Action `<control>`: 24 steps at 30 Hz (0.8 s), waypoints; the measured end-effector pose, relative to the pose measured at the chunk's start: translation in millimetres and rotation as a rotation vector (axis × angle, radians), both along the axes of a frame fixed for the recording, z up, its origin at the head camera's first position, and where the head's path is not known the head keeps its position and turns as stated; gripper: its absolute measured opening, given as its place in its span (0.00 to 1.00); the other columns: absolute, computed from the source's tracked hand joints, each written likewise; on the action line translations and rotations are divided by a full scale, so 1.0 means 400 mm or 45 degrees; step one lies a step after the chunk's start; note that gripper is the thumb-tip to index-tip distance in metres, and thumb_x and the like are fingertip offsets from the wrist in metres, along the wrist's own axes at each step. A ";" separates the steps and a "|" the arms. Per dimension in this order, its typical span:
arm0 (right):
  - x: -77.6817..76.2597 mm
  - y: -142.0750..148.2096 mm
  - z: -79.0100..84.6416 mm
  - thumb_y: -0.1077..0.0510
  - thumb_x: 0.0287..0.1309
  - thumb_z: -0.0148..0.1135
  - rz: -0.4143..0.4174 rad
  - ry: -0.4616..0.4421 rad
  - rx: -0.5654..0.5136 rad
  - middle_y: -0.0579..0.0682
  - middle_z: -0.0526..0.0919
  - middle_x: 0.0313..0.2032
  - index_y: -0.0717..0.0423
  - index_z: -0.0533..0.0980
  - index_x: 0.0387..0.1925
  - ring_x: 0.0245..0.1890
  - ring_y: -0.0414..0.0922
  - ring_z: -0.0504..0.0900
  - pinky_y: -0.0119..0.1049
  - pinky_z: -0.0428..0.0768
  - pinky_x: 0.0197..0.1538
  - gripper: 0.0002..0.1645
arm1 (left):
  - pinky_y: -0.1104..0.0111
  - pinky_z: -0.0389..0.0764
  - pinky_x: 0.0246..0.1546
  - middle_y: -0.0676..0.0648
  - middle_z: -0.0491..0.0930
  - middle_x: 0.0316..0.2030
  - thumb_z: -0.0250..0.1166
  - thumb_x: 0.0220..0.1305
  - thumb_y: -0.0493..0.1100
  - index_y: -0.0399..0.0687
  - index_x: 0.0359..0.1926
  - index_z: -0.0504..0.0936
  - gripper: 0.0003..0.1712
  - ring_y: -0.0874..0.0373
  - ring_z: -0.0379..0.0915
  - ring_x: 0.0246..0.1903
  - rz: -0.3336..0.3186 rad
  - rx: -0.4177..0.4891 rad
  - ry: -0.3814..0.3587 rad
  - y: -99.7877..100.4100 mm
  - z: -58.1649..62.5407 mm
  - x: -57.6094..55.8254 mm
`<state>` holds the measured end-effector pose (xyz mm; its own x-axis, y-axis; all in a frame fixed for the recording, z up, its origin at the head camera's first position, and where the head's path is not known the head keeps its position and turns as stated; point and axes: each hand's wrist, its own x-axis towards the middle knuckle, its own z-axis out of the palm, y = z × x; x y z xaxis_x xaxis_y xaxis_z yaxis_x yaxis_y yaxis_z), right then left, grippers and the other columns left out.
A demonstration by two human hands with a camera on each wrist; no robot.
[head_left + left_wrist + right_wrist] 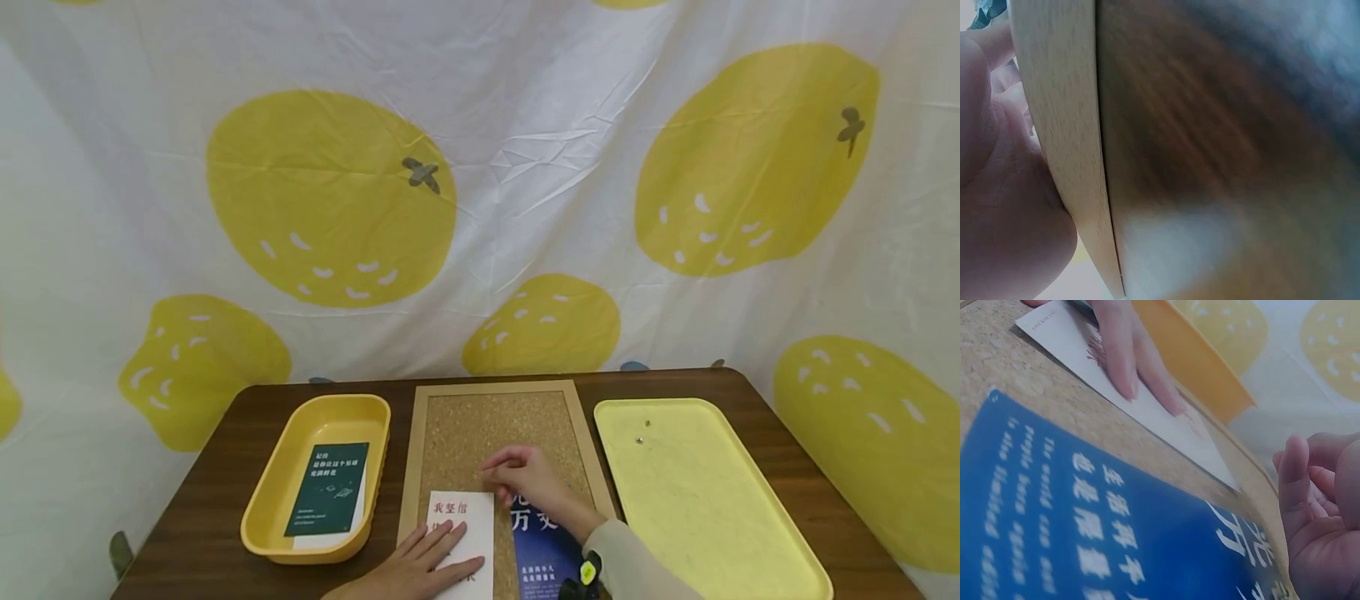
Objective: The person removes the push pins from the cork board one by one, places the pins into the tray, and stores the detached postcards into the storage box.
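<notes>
My left hand (420, 565) lies over a white card (480, 546) with red lettering, its fingers spread and pressing it to a cork board (465, 417). In the right wrist view the left fingers (1121, 365) rest on that card. My right hand (531, 482) hovers by the card's top right corner, thumb and index fingertips close together, other fingers bent. I cannot tell whether something small is between them. Beside it, partly under the right forearm, a blue card (543, 554) with white lettering lies on the cork; a small clear pin (994, 395) shows at one corner.
Left of the board stands a yellow bin (258, 521) holding a dark green card (330, 492) with a white one under it. On the right, a pale yellow tray (712, 492) carries two small pins (640, 440). A lemon-print curtain (525, 208) hangs behind the brown table (202, 517).
</notes>
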<state>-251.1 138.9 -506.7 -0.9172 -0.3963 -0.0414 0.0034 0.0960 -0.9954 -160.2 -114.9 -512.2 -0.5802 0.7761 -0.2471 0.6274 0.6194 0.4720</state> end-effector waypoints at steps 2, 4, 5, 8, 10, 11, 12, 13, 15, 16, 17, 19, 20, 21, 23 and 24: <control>-0.003 0.010 0.001 0.64 0.61 0.63 -0.007 0.019 0.011 0.48 0.79 0.19 0.72 0.79 0.46 0.17 0.38 0.76 0.28 0.78 0.23 0.15 | 0.40 0.47 0.72 0.52 0.41 0.79 0.48 0.62 0.76 0.78 0.76 0.51 0.43 0.48 0.37 0.78 0.004 -0.002 -0.006 0.000 0.001 0.000; -0.004 0.019 0.005 0.64 0.61 0.62 -0.005 0.029 0.001 0.49 0.79 0.20 0.74 0.78 0.46 0.16 0.38 0.76 0.28 0.77 0.22 0.15 | 0.40 0.47 0.72 0.51 0.41 0.79 0.48 0.64 0.75 0.77 0.76 0.51 0.42 0.47 0.38 0.78 0.003 -0.005 -0.010 0.001 0.004 0.000; -0.004 0.024 0.006 0.65 0.61 0.62 -0.006 0.030 -0.008 0.49 0.79 0.21 0.74 0.77 0.46 0.17 0.38 0.75 0.28 0.77 0.22 0.16 | 0.40 0.47 0.72 0.51 0.41 0.79 0.48 0.64 0.75 0.77 0.76 0.51 0.42 0.47 0.37 0.78 0.004 -0.005 -0.014 0.001 0.006 0.000; -0.003 0.038 0.015 0.65 0.63 0.61 0.001 0.026 -0.026 0.52 0.80 0.23 0.77 0.75 0.48 0.17 0.38 0.75 0.27 0.77 0.22 0.17 | 0.40 0.46 0.72 0.50 0.41 0.79 0.49 0.65 0.75 0.77 0.76 0.51 0.42 0.47 0.37 0.78 0.009 -0.006 -0.022 0.002 0.010 0.002; -0.003 0.052 0.019 0.65 0.64 0.61 -0.001 0.035 -0.013 0.52 0.81 0.24 0.76 0.76 0.49 0.18 0.38 0.75 0.27 0.77 0.23 0.17 | 0.41 0.46 0.72 0.52 0.41 0.79 0.49 0.64 0.75 0.78 0.76 0.51 0.42 0.48 0.37 0.78 0.014 -0.006 -0.024 0.002 0.013 0.004; -0.004 0.059 0.021 0.64 0.64 0.61 -0.006 0.036 0.000 0.52 0.80 0.24 0.75 0.76 0.49 0.18 0.38 0.75 0.28 0.77 0.23 0.17 | 0.41 0.46 0.72 0.52 0.41 0.79 0.49 0.63 0.76 0.78 0.76 0.51 0.43 0.48 0.37 0.78 0.019 -0.006 -0.026 0.002 0.013 0.005; -0.005 0.067 0.023 0.63 0.64 0.61 -0.010 0.038 0.015 0.52 0.80 0.23 0.74 0.76 0.49 0.18 0.39 0.75 0.28 0.77 0.23 0.17 | 0.41 0.46 0.73 0.53 0.40 0.79 0.49 0.62 0.76 0.79 0.76 0.51 0.43 0.48 0.37 0.78 0.021 -0.008 -0.026 0.002 0.014 0.006; -0.006 0.074 0.025 0.63 0.64 0.61 -0.019 0.041 0.034 0.52 0.80 0.23 0.73 0.76 0.49 0.18 0.39 0.75 0.29 0.77 0.23 0.17 | 0.41 0.46 0.73 0.54 0.40 0.79 0.49 0.61 0.77 0.79 0.76 0.50 0.43 0.49 0.36 0.78 0.024 -0.010 -0.026 0.002 0.014 0.007; -0.007 0.090 0.027 0.62 0.65 0.61 -0.036 0.040 0.067 0.51 0.79 0.22 0.72 0.77 0.48 0.18 0.39 0.75 0.29 0.77 0.24 0.17 | 0.41 0.46 0.73 0.54 0.40 0.79 0.48 0.61 0.77 0.80 0.76 0.50 0.44 0.49 0.36 0.78 0.026 -0.011 -0.024 0.002 0.014 0.009; -0.007 0.097 0.030 0.62 0.64 0.62 -0.046 0.035 0.080 0.51 0.79 0.22 0.72 0.77 0.48 0.18 0.40 0.75 0.29 0.77 0.24 0.16 | 0.41 0.46 0.73 0.55 0.40 0.79 0.48 0.61 0.77 0.80 0.76 0.50 0.44 0.49 0.36 0.78 0.026 -0.010 -0.022 0.002 0.015 0.009; -0.008 0.105 0.031 0.62 0.64 0.62 -0.054 0.034 0.083 0.50 0.79 0.22 0.72 0.77 0.47 0.18 0.40 0.75 0.30 0.77 0.23 0.16 | 0.42 0.46 0.73 0.55 0.40 0.79 0.48 0.61 0.78 0.80 0.76 0.50 0.44 0.49 0.36 0.78 0.026 -0.009 -0.021 0.002 0.015 0.010; -0.009 0.121 0.034 0.62 0.63 0.63 -0.081 0.044 0.102 0.51 0.79 0.21 0.72 0.78 0.46 0.17 0.40 0.75 0.30 0.77 0.23 0.15 | 0.42 0.46 0.73 0.55 0.40 0.79 0.48 0.61 0.78 0.79 0.76 0.50 0.44 0.49 0.36 0.78 0.024 -0.007 -0.018 0.002 0.015 0.010; -0.010 0.129 0.036 0.63 0.63 0.63 -0.092 0.048 0.107 0.51 0.79 0.21 0.72 0.78 0.46 0.17 0.39 0.75 0.30 0.77 0.23 0.15 | 0.42 0.47 0.73 0.55 0.40 0.79 0.48 0.61 0.78 0.79 0.76 0.50 0.44 0.49 0.36 0.78 0.023 -0.007 -0.016 0.002 0.015 0.010; -0.010 0.138 0.037 0.63 0.62 0.63 -0.103 0.056 0.116 0.51 0.79 0.21 0.72 0.78 0.46 0.17 0.39 0.75 0.30 0.77 0.23 0.14 | 0.42 0.47 0.73 0.55 0.40 0.79 0.48 0.60 0.78 0.79 0.76 0.50 0.44 0.49 0.36 0.78 0.023 -0.006 -0.017 0.002 0.015 0.010; -0.010 0.156 0.040 0.64 0.63 0.62 -0.124 0.078 0.140 0.52 0.79 0.21 0.72 0.78 0.45 0.17 0.40 0.75 0.31 0.78 0.22 0.14 | 0.42 0.46 0.73 0.55 0.40 0.79 0.48 0.60 0.78 0.80 0.76 0.50 0.44 0.49 0.36 0.78 0.026 -0.008 -0.018 0.002 0.014 0.011; -0.010 0.166 0.040 0.64 0.63 0.62 -0.132 0.091 0.158 0.52 0.79 0.21 0.72 0.78 0.45 0.17 0.40 0.75 0.31 0.78 0.22 0.13 | 0.42 0.46 0.73 0.56 0.39 0.79 0.48 0.60 0.78 0.80 0.76 0.50 0.44 0.50 0.36 0.78 0.030 -0.010 -0.023 0.002 0.014 0.011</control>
<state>-255.3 205.3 -490.7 -0.9553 -0.2952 -0.0174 -0.0507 0.2212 -0.9739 -155.6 -114.2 -506.6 -0.5938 0.7603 -0.2634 0.6040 0.6375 0.4783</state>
